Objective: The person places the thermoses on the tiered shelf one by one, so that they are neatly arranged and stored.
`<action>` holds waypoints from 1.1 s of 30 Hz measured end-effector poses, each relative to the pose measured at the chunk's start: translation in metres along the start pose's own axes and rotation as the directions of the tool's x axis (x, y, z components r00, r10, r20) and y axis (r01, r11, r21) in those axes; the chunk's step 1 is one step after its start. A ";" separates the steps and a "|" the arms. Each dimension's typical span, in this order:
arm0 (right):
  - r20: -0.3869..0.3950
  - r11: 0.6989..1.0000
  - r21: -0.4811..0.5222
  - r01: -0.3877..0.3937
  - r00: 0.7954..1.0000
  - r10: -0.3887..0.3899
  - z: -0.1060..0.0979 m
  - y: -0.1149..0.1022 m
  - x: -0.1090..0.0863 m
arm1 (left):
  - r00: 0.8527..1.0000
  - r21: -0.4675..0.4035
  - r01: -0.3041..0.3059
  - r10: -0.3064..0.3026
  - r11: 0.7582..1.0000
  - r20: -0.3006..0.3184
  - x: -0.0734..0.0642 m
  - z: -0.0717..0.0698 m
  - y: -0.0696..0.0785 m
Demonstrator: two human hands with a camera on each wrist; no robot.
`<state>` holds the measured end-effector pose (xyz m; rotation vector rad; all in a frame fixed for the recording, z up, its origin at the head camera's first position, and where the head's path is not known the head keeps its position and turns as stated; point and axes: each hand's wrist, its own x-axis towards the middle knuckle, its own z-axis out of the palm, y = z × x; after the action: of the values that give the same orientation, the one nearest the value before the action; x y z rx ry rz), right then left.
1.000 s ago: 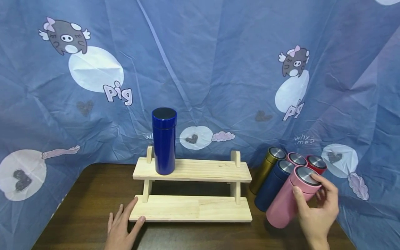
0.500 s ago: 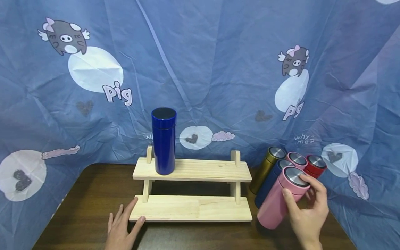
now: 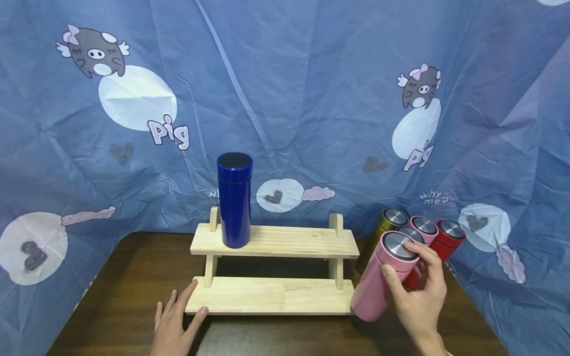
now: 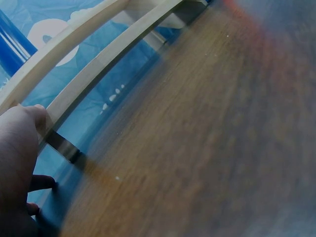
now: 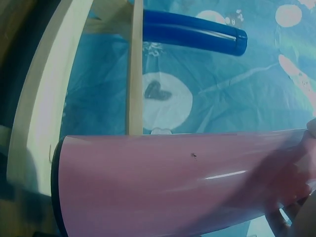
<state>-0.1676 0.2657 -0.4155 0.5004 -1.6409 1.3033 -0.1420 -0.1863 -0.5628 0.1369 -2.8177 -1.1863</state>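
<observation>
A pink thermos bottle [image 3: 375, 282] with a steel-topped lid leans slightly in my right hand [image 3: 420, 301], which grips it near the lid. Its base is beside the right end of the lower board of a two-tier wooden shelf [image 3: 271, 296]. In the right wrist view the pink thermos bottle [image 5: 173, 182] fills the lower part, its base close to the boards. My left hand [image 3: 175, 326] rests with spread fingers at the lower board's left end. On the upper board a glossy blue thermos bottle [image 3: 235, 207] stands upright, toward the left.
Behind the held bottle stand a gold thermos bottle [image 3: 378, 232], another pink one [image 3: 423, 228] and a red one [image 3: 450, 240]. A dark blue one is mostly hidden there, with part of its lid [image 3: 411, 233] showing. A printed blue cloth [image 3: 289, 99] hangs behind the brown table [image 3: 267, 336].
My right hand has moved left with the pink thermos bottle, from beside the other bottles to the shelf's right end. The left hand has stayed in place.
</observation>
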 end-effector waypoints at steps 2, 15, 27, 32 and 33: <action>0.011 1.000 0.005 0.003 1.000 -0.003 0.004 -0.001 0.000 | 1.000 0.002 0.009 -0.009 1.000 0.012 0.001 0.000 0.001; 0.067 0.999 0.039 -0.002 0.998 -0.001 0.030 -0.009 0.012 | 1.000 0.012 0.017 -0.017 1.000 0.019 0.001 -0.001 0.002; 0.088 0.996 0.067 -0.057 0.995 0.051 0.055 -0.015 0.033 | 0.997 -0.003 -0.050 0.050 0.999 -0.053 -0.001 0.004 -0.003; 0.089 0.989 0.138 -0.046 0.995 0.034 0.068 -0.016 0.038 | 0.994 -0.014 -0.074 0.073 0.997 -0.078 -0.002 0.005 -0.005; 0.090 0.988 0.147 -0.045 0.995 0.032 0.070 -0.016 0.039 | 0.995 -0.013 -0.072 0.071 0.997 -0.074 -0.002 0.005 -0.005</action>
<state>-0.2026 0.2055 -0.3731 0.6263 -1.6389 1.4586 -0.1404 -0.1860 -0.5697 0.0758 -2.7255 -1.1634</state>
